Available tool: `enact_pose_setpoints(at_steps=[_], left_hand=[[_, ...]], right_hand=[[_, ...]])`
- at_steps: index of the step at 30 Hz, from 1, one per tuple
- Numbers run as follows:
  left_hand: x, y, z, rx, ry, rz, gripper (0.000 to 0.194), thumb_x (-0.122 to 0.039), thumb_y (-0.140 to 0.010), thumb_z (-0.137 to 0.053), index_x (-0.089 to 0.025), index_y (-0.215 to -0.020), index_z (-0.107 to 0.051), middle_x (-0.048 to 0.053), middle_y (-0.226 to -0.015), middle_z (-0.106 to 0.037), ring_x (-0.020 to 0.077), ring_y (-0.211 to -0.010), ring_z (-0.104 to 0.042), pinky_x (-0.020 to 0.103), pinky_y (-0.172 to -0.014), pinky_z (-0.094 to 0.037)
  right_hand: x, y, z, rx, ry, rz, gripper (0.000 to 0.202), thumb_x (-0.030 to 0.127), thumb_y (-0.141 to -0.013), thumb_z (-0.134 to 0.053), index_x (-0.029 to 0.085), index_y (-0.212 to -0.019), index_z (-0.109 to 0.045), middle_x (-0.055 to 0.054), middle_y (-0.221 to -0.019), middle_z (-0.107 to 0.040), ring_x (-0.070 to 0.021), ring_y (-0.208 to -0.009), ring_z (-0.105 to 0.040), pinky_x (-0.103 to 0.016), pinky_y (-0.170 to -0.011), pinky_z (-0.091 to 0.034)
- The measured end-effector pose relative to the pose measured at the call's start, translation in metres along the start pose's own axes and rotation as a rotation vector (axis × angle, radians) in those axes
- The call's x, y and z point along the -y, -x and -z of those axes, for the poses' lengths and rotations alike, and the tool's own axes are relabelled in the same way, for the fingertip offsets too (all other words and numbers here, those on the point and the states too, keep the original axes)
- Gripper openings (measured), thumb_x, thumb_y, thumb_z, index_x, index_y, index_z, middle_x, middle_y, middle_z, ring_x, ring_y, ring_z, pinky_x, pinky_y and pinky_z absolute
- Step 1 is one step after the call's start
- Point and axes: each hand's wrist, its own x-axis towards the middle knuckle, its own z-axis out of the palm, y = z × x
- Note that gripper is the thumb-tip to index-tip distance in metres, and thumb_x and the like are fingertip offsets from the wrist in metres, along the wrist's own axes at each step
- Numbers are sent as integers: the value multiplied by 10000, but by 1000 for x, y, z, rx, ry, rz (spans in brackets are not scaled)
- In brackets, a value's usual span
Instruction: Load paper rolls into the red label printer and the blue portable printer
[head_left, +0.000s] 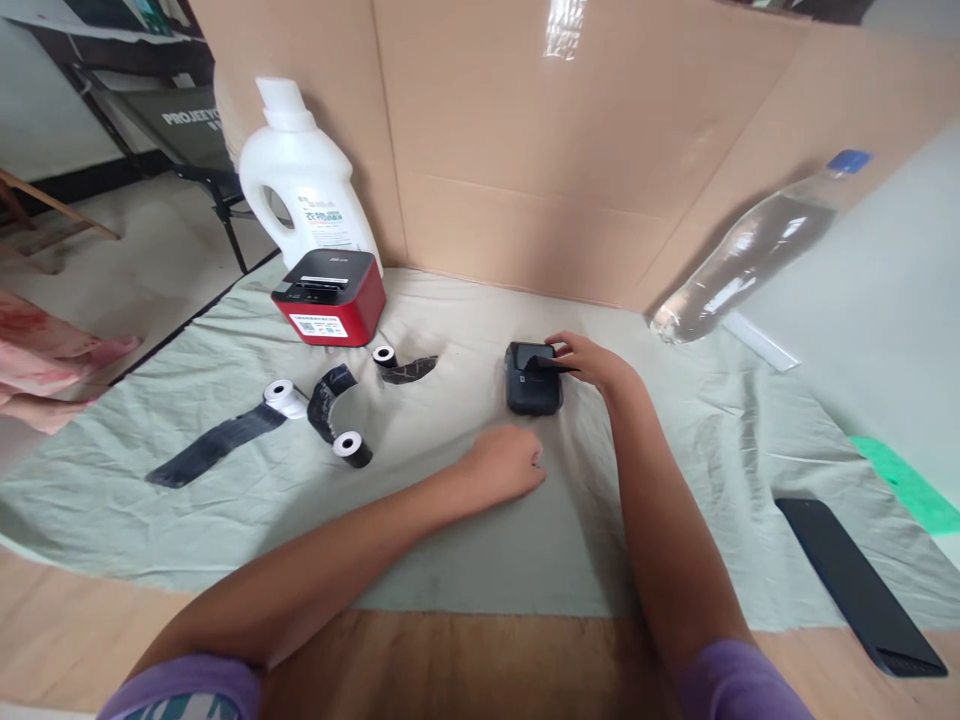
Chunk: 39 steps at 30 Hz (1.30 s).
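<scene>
Grip of right hand (590, 360) pinching dark strip (543, 363) at black device (534, 394) (fingertips unclear), left hand (508, 462) curled

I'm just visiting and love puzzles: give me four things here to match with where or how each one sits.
1. white plastic jug
2. small black boxy device
3. clear bottle with blue cap
4. flat black slab

A. tilted, at the right
B. lying across the cloth's front edge
C. upright, behind the red-and-black box
D. next to the right hand

Pairs: 1-C; 2-D; 3-A; 4-B
</scene>
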Motion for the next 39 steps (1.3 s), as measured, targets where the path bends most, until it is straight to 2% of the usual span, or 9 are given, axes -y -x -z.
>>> enact_pose_setpoints(at_steps=[6, 13, 16, 19, 22, 26, 31, 35, 39], left_hand=[[-21, 11, -8, 11, -100, -120, 219, -274, -823, -524, -189, -644, -617, 56, -654, -644, 189, -620, -598, 281, -508, -294], [-41, 36, -44, 120, -355, -754, 233, -351, -950, -492, -244, -874, -684, 12, -772, -726, 189, -669, -669, 295, -450, -280], [-36, 35, -54, 94, -364, -832, 241, -358, -944, -516, -243, -816, -684, 3, -760, -728, 175, -669, -674, 299, -453, -294], [-32, 32, -60, 41, -326, -860, 279, -347, -943, -505, -227, -755, -674, 10, -746, -729, 160, -633, -659, 303, -476, -327], [-29, 29, -65, 9, -326, -881, 265, -335, -923, -519, -211, -736, -660, 22, -705, -717, 160, -589, -639, 304, -489, -338], [-28, 29, -67, -33, -299, -898, 229, -307, -901, -528, -203, -718, -620, 20, -632, -676, 166, -549, -619, 293, -477, -324], [-31, 30, -66, -45, -275, -893, 263, -286, -896, -522, -192, -654, -562, 28, -596, -646, 167, -544, -606, 291, -482, -320], [-31, 27, -69, -33, -268, -893, 259, -287, -881, -523, -189, -642, -533, 21, -605, -653, 154, -544, -602, 290, -474, -289], [-29, 25, -72, -38, -260, -895, 245, -296, -883, -523, -194, -660, -526, 11, -621, -660, 149, -554, -603, 294, -477, -288]], right_hand=[[9, 0, -7, -35, 31, -138, 472, 276, -852, -636, 216, -1310, -540, -73, -1015, -668, -165, -744, -610, -275, -647, -471], [38, 14, -23, -154, 266, -170, 551, 513, -834, -623, 184, -1274, -576, -180, -1195, -632, -342, -1063, -622, -439, -850, -505], [58, 27, -44, -145, 326, -224, 820, 656, -763, -631, 140, -1381, -469, -241, -1284, -565, -389, -1108, -611, -469, -872, -500], [72, 37, -67, -190, 429, -266, 1001, 551, -727, -711, 131, -1519, -268, -308, -1416, -398, -418, -1154, -596, -473, -918, -476], [68, 42, -75, -213, 414, -223, 986, 473, -733, -706, 182, -1551, -238, -286, -1386, -393, -430, -1115, -604, -496, -889, -486], [31, 54, -50, -265, 299, -161, 934, 478, -732, -694, 314, -1551, -276, -180, -1306, -457, -360, -1030, -633, -464, -868, -506], [-64, 66, 17, -471, 233, -170, 815, 451, -760, -679, 267, -1510, -419, -113, -1211, -536, -266, -1028, -630, -369, -986, -462], [-144, 68, 72, -649, 281, -284, 800, 438, -779, -677, 231, -1510, -425, -127, -1253, -539, -272, -1100, -594, -373, -1019, -434], [-195, 66, 105, -747, 322, -412, 784, 460, -793, -665, 242, -1508, -425, -172, -1315, -512, -316, -1176, -548, -416, -1005, -430]])
